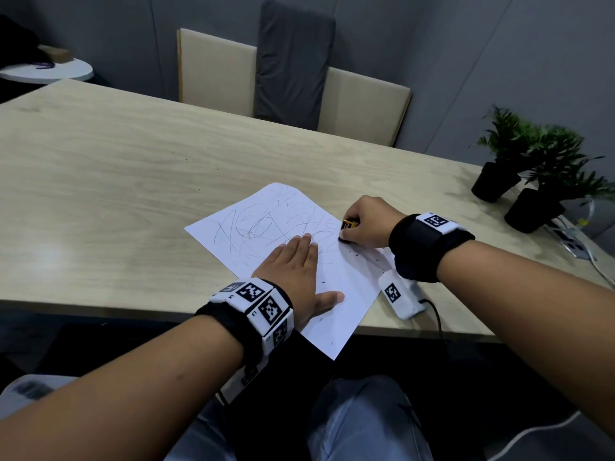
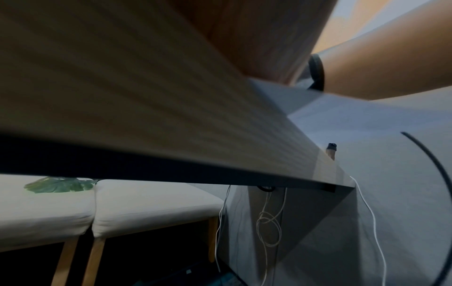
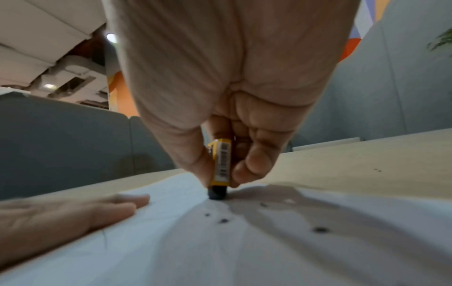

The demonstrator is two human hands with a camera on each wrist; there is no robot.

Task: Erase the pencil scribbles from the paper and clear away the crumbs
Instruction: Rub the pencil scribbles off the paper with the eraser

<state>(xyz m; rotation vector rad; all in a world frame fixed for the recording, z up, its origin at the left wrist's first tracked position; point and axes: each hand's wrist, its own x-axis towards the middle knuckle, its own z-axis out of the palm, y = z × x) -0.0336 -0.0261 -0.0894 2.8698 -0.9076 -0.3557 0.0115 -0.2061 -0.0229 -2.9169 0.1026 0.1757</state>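
A white sheet of paper [image 1: 266,224] lies on the wooden table [image 1: 116,194], its near corner past the table's front edge. Pencil scribbles [image 1: 253,224] cover its far half. My left hand [image 1: 299,271] lies flat on the paper's middle, fingers straight. My right hand [image 1: 366,224] pinches a black eraser in a yellow sleeve [image 3: 221,168] upright, its tip pressed on the paper [image 3: 220,241] near the right edge. Dark crumbs [image 3: 320,229] dot the sheet near the eraser; the crumbs [image 1: 357,252] also show beside my right wrist. The left hand [image 3: 61,218] shows in the right wrist view.
Two potted plants [image 1: 519,168] stand at the table's right end beside a white power strip [image 1: 572,241]. Chairs [image 1: 293,78] stand behind the far edge. A white tagged box [image 1: 399,297] with a black cable lies under my right wrist.
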